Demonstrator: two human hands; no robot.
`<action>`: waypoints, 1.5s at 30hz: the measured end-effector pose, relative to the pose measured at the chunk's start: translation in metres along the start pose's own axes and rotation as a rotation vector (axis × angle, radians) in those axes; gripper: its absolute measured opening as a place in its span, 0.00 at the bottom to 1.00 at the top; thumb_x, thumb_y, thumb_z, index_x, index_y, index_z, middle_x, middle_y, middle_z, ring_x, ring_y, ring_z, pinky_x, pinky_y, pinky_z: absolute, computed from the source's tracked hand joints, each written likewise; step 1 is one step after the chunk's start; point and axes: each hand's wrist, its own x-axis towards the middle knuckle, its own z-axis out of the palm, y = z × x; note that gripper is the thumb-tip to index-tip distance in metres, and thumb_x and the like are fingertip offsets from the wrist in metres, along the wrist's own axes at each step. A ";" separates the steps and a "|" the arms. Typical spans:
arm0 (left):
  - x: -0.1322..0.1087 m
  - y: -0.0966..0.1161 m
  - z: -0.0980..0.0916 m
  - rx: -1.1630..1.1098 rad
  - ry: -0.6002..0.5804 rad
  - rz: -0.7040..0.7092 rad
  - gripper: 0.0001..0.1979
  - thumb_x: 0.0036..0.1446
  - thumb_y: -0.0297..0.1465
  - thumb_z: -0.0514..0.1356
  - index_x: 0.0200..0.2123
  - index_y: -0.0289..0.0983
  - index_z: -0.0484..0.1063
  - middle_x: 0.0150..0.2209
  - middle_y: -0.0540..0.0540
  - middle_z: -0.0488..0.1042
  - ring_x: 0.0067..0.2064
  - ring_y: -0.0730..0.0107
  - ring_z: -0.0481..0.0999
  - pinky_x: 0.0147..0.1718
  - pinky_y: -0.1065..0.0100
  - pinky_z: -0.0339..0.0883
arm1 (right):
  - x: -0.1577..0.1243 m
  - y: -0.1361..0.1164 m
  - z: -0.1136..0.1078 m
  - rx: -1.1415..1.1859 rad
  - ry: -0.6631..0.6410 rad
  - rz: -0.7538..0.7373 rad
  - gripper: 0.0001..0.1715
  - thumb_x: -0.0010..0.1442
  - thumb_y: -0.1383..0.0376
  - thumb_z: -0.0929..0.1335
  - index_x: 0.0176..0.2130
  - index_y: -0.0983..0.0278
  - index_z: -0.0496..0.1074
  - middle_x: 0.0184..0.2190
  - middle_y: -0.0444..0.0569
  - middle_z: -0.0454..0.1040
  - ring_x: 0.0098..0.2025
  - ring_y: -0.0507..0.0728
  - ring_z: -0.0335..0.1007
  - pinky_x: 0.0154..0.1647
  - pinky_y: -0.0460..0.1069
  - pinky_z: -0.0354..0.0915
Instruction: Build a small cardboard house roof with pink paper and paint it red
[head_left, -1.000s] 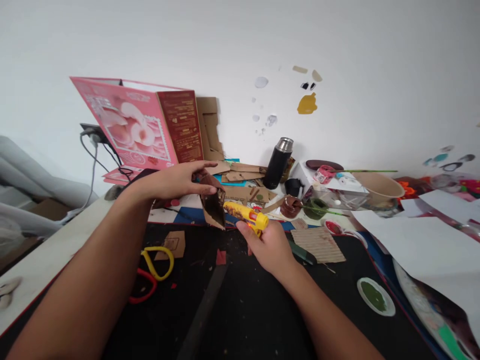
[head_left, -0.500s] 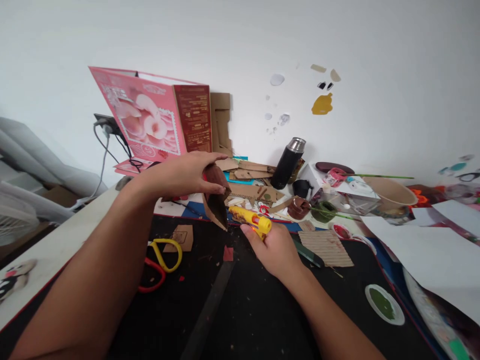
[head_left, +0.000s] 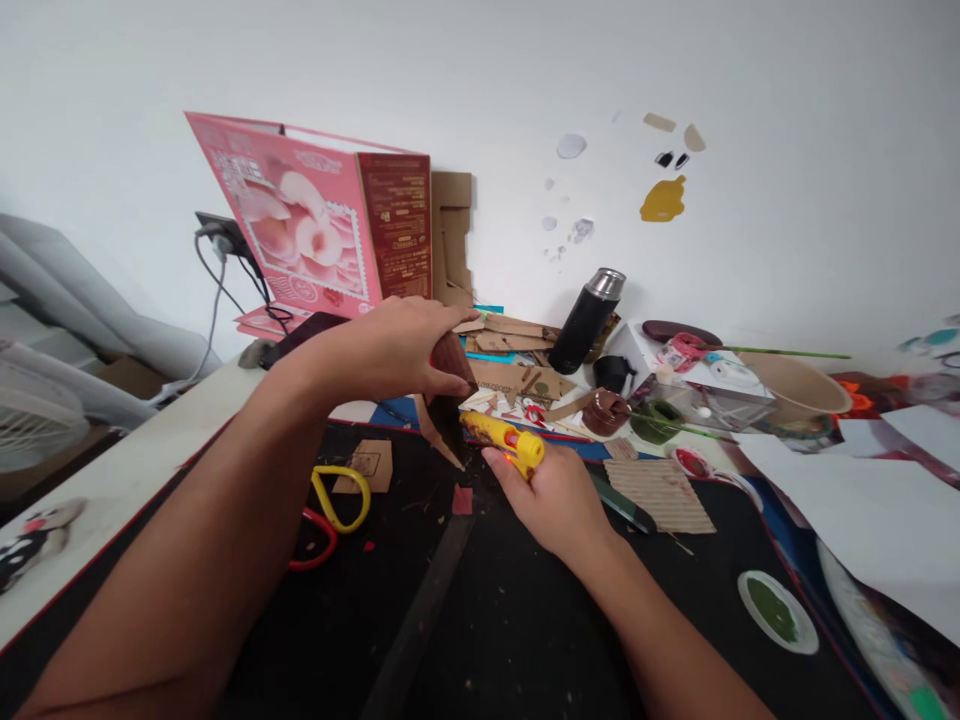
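My left hand grips a folded cardboard piece, brown and dark on its faces, by its upper edge, thumb on the near side. It stands tilted over the black mat. In my right hand is a yellow hot glue gun with an orange light showing. Its nozzle end points left, close to the cardboard's inner face; whether they touch I cannot tell. Scissors with a yellow and a red handle lie left of the cardboard, partly hidden by my left forearm. A small red square lies just below.
A pink box stands at the back left. Behind my hands are cardboard scraps, a black thermos and paint pots. Corrugated cardboard and a lid of green paint lie on the right of the black mat.
The view has shifted slightly, so most things sit a little further right. Both hands keep their holds, and the glue gun's nozzle stays close to the cardboard.
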 end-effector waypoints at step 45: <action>0.001 0.003 -0.001 0.270 -0.044 0.003 0.38 0.58 0.47 0.67 0.68 0.38 0.69 0.50 0.41 0.84 0.54 0.49 0.80 0.54 0.58 0.67 | 0.000 0.001 0.003 0.227 0.007 0.091 0.33 0.72 0.44 0.64 0.25 0.61 0.75 0.20 0.52 0.78 0.23 0.61 0.77 0.29 0.52 0.65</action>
